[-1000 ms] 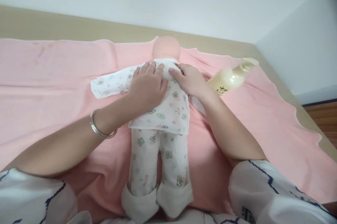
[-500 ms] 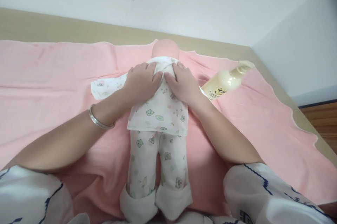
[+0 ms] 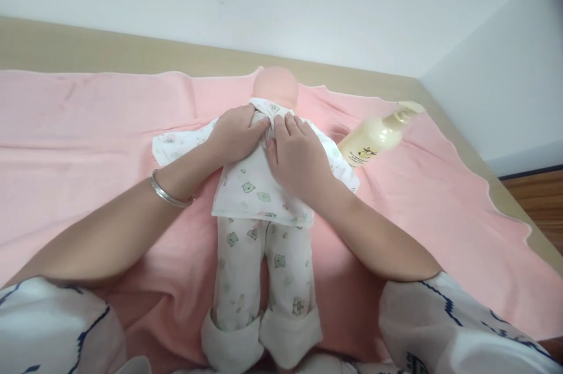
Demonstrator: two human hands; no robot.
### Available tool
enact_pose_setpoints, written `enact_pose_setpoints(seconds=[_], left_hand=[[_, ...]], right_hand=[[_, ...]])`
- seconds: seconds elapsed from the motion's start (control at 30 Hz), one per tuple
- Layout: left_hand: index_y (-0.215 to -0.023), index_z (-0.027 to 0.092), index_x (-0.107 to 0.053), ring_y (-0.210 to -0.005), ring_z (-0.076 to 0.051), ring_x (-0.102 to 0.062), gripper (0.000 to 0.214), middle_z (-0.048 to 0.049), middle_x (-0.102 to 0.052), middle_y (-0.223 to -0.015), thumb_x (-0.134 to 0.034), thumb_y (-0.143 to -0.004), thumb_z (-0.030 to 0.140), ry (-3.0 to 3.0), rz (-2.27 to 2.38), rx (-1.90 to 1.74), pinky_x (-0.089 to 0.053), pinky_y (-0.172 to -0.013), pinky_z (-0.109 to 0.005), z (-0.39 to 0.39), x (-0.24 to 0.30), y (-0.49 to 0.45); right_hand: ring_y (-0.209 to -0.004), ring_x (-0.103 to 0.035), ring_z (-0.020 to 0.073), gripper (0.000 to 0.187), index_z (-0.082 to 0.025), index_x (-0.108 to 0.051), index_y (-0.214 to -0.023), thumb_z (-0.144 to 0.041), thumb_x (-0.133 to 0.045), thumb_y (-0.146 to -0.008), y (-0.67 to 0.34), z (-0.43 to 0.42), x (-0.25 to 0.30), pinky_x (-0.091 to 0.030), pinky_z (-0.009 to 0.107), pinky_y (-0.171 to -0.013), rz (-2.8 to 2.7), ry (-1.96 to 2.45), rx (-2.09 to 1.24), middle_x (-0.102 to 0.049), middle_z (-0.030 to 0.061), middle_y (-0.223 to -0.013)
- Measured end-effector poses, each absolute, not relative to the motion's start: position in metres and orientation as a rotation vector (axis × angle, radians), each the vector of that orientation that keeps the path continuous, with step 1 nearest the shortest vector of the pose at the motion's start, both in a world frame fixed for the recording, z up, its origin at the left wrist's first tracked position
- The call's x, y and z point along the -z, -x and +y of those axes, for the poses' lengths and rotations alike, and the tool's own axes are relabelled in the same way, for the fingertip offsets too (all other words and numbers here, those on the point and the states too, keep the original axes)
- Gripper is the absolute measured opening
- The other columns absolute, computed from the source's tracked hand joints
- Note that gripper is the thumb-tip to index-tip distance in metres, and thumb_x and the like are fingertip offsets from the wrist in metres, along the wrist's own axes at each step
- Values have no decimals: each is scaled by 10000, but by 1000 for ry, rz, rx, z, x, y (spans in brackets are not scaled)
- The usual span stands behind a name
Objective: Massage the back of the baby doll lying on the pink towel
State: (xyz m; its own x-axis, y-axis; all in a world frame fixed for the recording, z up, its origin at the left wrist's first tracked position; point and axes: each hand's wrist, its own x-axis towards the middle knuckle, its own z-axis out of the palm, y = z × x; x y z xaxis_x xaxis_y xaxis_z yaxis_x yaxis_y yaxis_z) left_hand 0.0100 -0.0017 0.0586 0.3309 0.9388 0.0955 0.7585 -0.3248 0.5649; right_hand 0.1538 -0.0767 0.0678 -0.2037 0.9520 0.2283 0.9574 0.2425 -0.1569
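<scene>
A baby doll (image 3: 275, 85) lies on its back or front, I cannot tell which, its smooth head away from me. It wears a white printed baby shirt (image 3: 259, 192) and matching trousers (image 3: 240, 257) with turned-up cuffs. My left hand (image 3: 237, 135) is at the upper left of the shirt, fingers closed at the creased cloth below the neckline, thumb pointing inward; its fingertips are partly hidden. Flat on the upper right of the shirt rests my right hand (image 3: 299, 154), fingers stretched toward the neck. The shirt's sleeves spread out to both sides.
Under the doll is a wrinkled pink blanket (image 3: 88, 122) on a beige surface (image 3: 109, 40). A pale yellow pump bottle (image 3: 373, 133) lies tilted right of the doll, close to the right sleeve. White walls (image 3: 308, 4) rise behind and at the right.
My right hand has moved inward over the doll's chest, uncovering the right sleeve. The cloth near the neckline has shifted into a fold. My left hand has barely moved.
</scene>
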Motion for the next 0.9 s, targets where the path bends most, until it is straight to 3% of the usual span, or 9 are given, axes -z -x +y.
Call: enact_pose_setpoints(seconds=[0.07,0.17,0.27,0.33,0.43,0.57,0.7,0.8,0.9], left_hand=[[-975,166,-637,-936,-290,-652,375,-151,-719,-1020,-336,-989,391,-2236,1559,-535,-540,-912,-460,-4,-59,-12],[-1231,126,-641,-1196,-340,-630,484,-192,-690,-1242,-285,-1014,372,-2325,1579,-506,-484,-1118,-529,-18,-60,-17],[-1543,129,-473,-1544,-366,-397,595,-195,-490,-1594,-263,-1045,377,-2301,1584,-492,-299,-1309,-584,-39,-61,-23],[-1620,126,-371,-1639,-379,-238,624,-189,-342,-1710,-281,-1051,366,-2265,1582,-479,-198,-1348,-619,-50,-63,-26],[-1576,145,-427,-1613,-373,-290,583,-173,-403,-1675,-330,-1031,328,-2256,1543,-536,-222,-1339,-623,-51,-63,-27],[-1204,163,-635,-1298,-331,-582,376,-147,-676,-1268,-348,-1002,298,-2227,1488,-652,-448,-1184,-542,-27,-56,-20],[-870,205,-554,-1009,-290,-632,241,-124,-684,-1002,-354,-974,291,-2160,1538,-716,-521,-1007,-491,-10,-48,-16],[-881,215,-552,-1022,-285,-620,248,-125,-699,-1035,-356,-979,332,-2172,1541,-806,-503,-1029,-487,-10,-44,-17],[-1045,189,-633,-1123,-304,-631,333,-137,-726,-1153,-361,-992,374,-2170,1539,-816,-482,-1094,-499,-14,-43,-19]], right_hand=[[-1534,-455,383,554,-2,-533,-1497,-310,-316,-1091,-159,-70,-70,-360,547,-1280,-2229,1750,-86,-524,257,-1588],[-1469,-519,381,505,-58,-592,-1394,-352,-314,-1092,-173,-50,-73,-406,569,-1232,-2165,1784,-287,-580,240,-1531],[-1371,-590,388,477,-116,-591,-1337,-440,-347,-1088,-186,-35,-73,-395,636,-1200,-2066,1851,-400,-641,219,-1458],[-1351,-604,386,473,-142,-582,-1331,-472,-343,-1091,-189,-33,-73,-368,669,-1201,-2057,1846,-393,-656,200,-1445],[-1411,-565,401,520,-104,-562,-1398,-432,-277,-1111,-185,-40,-73,-340,691,-1217,-2133,1879,-326,-595,225,-1523],[-1548,-418,427,602,13,-432,-1572,-321,-281,-1094,-169,-61,-71,-292,666,-1280,-2227,1893,-150,-460,256,-1640],[-1587,-371,407,617,1,-434,-1592,-314,-333,-1071,-159,-74,-66,-280,618,-1320,-2253,1761,-54,-412,255,-1671],[-1634,-291,365,629,2,-393,-1617,-301,-344,-1067,-163,-66,-68,-247,557,-1356,-2249,1780,-202,-353,234,-1710],[-1641,-277,341,647,2,-355,-1630,-335,-346,-1077,-172,-49,-71,-257,524,-1359,-2243,1804,-354,-333,219,-1724]])
